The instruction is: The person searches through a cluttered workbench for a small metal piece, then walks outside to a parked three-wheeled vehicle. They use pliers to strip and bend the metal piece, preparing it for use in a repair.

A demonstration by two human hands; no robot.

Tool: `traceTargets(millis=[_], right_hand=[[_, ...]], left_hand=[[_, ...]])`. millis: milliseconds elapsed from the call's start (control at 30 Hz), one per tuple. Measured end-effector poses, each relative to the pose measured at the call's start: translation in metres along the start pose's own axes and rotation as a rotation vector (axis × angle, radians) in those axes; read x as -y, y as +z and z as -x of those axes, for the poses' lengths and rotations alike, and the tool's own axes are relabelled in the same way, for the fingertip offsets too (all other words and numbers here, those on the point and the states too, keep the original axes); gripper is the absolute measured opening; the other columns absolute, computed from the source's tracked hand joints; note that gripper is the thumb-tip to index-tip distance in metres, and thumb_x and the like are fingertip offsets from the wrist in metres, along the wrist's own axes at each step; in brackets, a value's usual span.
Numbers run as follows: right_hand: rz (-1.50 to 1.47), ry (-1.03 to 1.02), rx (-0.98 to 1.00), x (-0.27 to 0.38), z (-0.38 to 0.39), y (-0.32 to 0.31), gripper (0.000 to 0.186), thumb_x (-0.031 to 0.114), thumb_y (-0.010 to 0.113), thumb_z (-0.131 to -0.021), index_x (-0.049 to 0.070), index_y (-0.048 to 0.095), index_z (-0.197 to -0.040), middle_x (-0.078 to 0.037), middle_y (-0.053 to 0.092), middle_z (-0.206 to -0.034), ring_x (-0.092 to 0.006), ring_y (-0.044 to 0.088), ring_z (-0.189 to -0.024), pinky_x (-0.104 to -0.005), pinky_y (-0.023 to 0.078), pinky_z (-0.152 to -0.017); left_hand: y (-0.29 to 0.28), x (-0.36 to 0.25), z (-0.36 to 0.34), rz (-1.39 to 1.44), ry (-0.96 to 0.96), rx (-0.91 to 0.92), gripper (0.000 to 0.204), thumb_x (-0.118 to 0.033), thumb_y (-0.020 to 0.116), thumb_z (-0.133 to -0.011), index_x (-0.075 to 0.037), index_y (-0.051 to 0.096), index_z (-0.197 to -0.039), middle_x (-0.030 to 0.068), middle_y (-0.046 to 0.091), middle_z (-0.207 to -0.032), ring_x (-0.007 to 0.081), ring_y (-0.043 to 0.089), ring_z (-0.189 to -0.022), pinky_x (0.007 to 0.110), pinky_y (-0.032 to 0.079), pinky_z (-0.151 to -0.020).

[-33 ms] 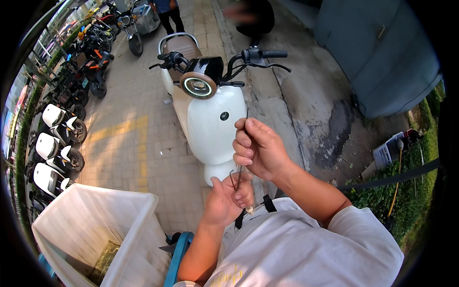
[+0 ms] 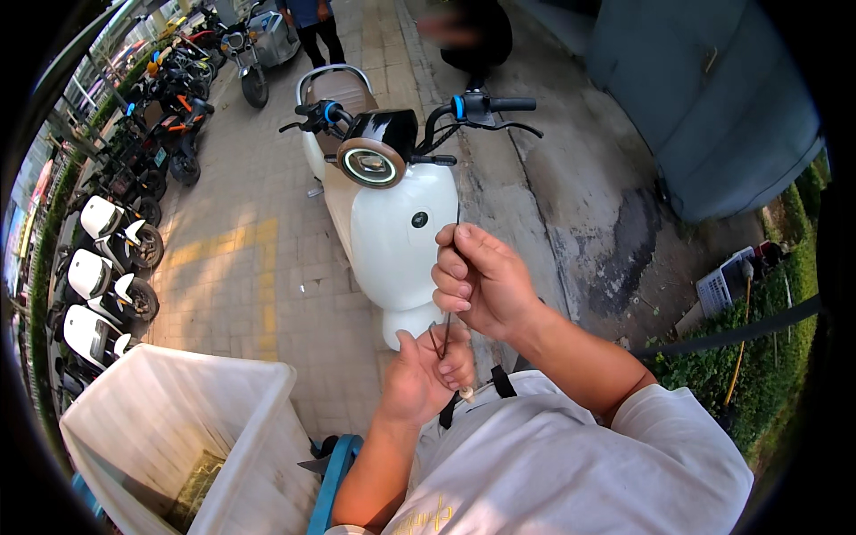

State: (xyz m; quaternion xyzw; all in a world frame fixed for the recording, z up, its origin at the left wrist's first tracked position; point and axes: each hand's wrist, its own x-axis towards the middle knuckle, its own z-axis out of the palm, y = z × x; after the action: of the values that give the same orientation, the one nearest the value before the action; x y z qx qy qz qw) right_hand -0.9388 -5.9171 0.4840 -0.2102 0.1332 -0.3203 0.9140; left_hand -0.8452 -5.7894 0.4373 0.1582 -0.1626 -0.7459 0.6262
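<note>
A thin dark wire [image 2: 448, 326] with a hooked lower end runs upright between my hands. My right hand [image 2: 481, 276] is closed on its upper part, thumb and forefinger pinching it, and a short tip sticks out above. Below, the curled fingers of my left hand [image 2: 425, 374] hold the bent end, with the thumb raised. A small pale knob-like piece [image 2: 466, 393] shows under the left fingers; whether they hold it I cannot tell. Beyond my hands stands a white scooter [image 2: 401, 241] facing me, with a round headlight [image 2: 370, 164] and handlebars.
A white plastic bin [image 2: 267, 419] stands at lower left beside a blue frame [image 2: 335, 477]. Parked scooters [image 2: 94, 274] line the left side. One person [image 2: 321, 31] stands behind the white scooter; another [image 2: 481, 40] crouches. A grey metal cabinet [image 2: 704, 98] is at right.
My hands and the wire hold nearly the same place. Blue rings show on the scooter's handlebars, where they looked dark before.
</note>
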Motion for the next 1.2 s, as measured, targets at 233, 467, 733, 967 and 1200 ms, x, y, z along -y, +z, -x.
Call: traceTargets(millis=[233,467,733,967,1200], right_hand=[[0.164,-0.052,-0.111,-0.017,0.010,0.015,0.022,0.024,0.044,-0.099,0.002,0.048,-0.098,-0.001,0.039,-0.069,-0.0093,0.036,-0.056,-0.0236,0.036,-0.048],[0.291,-0.006,-0.075,-0.035,0.017,0.006,0.020,0.024,0.045,-0.099,0.004,0.049,-0.098,0.000,0.038,-0.069,-0.0087,0.034,-0.057,-0.0234,0.035,-0.050],[0.587,0.162,0.202,-0.042,0.028,-0.042,0.045,0.028,0.056,-0.094,-0.001,0.044,-0.126,-0.008,0.054,-0.107,-0.0162,0.051,-0.099,-0.0303,0.043,-0.088],[0.434,0.541,0.599,-0.042,0.021,-0.105,0.084,0.043,0.084,-0.064,0.001,0.046,-0.126,-0.022,0.041,-0.132,-0.0325,0.047,-0.120,-0.0450,0.040,-0.099],[0.594,0.429,0.960,-0.062,0.020,-0.118,0.103,0.036,0.093,-0.040,0.002,0.047,-0.125,-0.024,0.034,-0.137,-0.0343,0.043,-0.125,-0.0453,0.036,-0.102]], left_hand=[[-0.002,-0.004,0.010,-0.381,0.097,-0.079,0.065,-0.059,0.031,-0.094,0.002,0.051,-0.110,-0.0024,0.034,-0.069,0.0092,0.031,-0.061,0.023,0.030,-0.058],[-0.014,0.010,0.025,-0.533,0.117,-0.127,0.054,-0.049,0.035,-0.098,0.001,0.047,-0.114,-0.0010,0.038,-0.071,0.0088,0.033,-0.063,0.022,0.030,-0.057],[-0.027,0.051,0.022,-1.171,0.408,-0.522,0.047,-0.040,0.053,-0.093,0.000,0.046,-0.117,0.0080,0.055,-0.074,0.0213,0.056,-0.063,0.031,0.045,-0.057],[-0.019,0.089,0.014,-1.392,0.408,-0.813,0.052,-0.030,0.064,-0.086,-0.002,0.042,-0.123,0.0075,0.056,-0.067,0.0265,0.057,-0.054,0.036,0.043,-0.047],[0.007,0.132,0.005,-1.231,0.607,-1.028,0.034,-0.022,0.067,-0.081,-0.002,0.043,-0.095,0.0101,0.060,-0.072,0.0303,0.062,-0.061,0.039,0.046,-0.050]])
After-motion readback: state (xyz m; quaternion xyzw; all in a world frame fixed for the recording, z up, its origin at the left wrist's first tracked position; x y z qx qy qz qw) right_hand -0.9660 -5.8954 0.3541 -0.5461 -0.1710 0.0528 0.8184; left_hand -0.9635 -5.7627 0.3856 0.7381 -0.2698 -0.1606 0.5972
